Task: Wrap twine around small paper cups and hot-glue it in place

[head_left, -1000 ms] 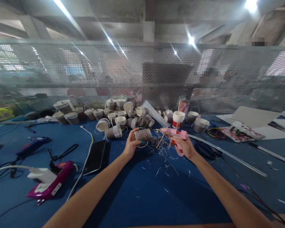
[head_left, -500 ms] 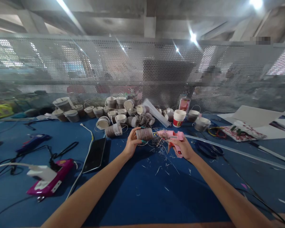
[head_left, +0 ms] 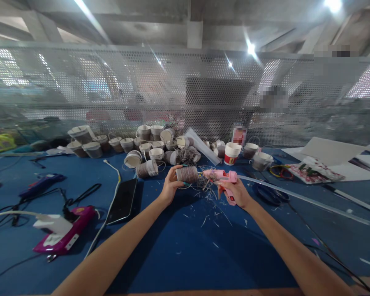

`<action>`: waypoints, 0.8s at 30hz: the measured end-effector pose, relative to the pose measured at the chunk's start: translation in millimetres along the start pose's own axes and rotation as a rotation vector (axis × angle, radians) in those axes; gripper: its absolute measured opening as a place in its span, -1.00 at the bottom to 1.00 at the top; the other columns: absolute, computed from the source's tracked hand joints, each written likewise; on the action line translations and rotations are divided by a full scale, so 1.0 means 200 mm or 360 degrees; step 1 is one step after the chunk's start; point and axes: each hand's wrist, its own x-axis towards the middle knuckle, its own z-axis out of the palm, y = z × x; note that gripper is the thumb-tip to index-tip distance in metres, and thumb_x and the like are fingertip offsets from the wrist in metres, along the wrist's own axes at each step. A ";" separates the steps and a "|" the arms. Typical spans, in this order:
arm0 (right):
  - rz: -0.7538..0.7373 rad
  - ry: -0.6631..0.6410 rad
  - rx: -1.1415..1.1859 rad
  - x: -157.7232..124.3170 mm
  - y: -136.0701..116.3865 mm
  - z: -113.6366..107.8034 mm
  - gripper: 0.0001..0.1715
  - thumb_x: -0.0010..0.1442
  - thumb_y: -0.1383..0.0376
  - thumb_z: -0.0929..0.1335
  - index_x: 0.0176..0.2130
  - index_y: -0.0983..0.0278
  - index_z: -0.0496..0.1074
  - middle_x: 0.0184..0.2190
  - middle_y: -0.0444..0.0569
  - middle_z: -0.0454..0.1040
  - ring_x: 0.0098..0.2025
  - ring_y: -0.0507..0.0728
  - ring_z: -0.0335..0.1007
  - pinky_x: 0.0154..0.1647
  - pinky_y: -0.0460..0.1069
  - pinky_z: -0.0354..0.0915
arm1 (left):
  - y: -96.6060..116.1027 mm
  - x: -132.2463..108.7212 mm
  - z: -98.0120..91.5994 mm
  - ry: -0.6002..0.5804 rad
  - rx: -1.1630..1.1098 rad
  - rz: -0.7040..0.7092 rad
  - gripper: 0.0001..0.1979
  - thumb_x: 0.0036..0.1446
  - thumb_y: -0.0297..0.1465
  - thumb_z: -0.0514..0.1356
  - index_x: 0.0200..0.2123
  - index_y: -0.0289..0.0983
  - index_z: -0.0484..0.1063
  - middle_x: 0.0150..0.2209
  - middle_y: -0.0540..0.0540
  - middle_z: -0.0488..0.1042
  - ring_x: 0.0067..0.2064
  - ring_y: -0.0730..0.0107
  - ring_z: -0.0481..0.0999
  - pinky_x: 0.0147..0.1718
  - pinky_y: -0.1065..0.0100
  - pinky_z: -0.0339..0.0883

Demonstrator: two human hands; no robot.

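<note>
In my left hand (head_left: 170, 186) is a small cup wrapped in grey-brown cord (head_left: 186, 174), lying on its side with one end toward the right. Thumb and fingers close around it from the left. My right hand (head_left: 239, 193) grips a pink glue gun (head_left: 223, 176) by its handle, fingers at the trigger. Its nozzle points left, right at the cup's end; whether they touch I cannot tell. A long clear glue stick (head_left: 296, 193) sticks out of the gun's back. Grey cord scraps (head_left: 210, 191) lie under and in front of the nozzle.
Many cord-wrapped cups (head_left: 148, 168) crowd the back of the blue table. A red and white paper cup (head_left: 232, 153) stands behind the gun. To the left lie a phone (head_left: 122, 201), a magenta power strip (head_left: 66, 234) and a blue glue gun (head_left: 41, 185); scissors (head_left: 273, 194) lie right.
The glue gun has shifted very slightly left, and the far end of its glue stick has dropped a little. Both hands keep their holds.
</note>
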 end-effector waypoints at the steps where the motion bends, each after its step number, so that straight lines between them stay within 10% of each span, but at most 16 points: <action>1: -0.0002 0.0013 0.0002 0.00 0.00 0.00 -0.72 -0.05 0.21 0.32 -0.66 0.32 0.34 -0.74 -0.08 0.38 -0.79 -0.05 0.13 -0.86 -0.14 0.00 | 0.00 0.00 0.00 0.0001 0.0005 0.0001 -0.42 -0.40 -0.66 0.12 -0.18 -0.19 0.34 -0.25 0.00 0.39 -0.28 0.40 0.33 -0.42 0.46 0.25; 24: -0.0001 -0.0024 -0.0052 0.00 -0.02 0.00 -0.68 -0.05 0.19 0.33 -0.70 0.31 0.30 -0.79 -0.12 0.30 -0.76 -0.02 0.20 -0.78 -0.12 0.08 | -0.01 0.01 -0.01 0.0003 -0.0020 0.0036 -0.43 -0.37 -0.65 0.08 -0.17 -0.21 0.33 -0.26 -0.03 0.39 -0.27 0.36 0.36 -0.41 0.40 0.29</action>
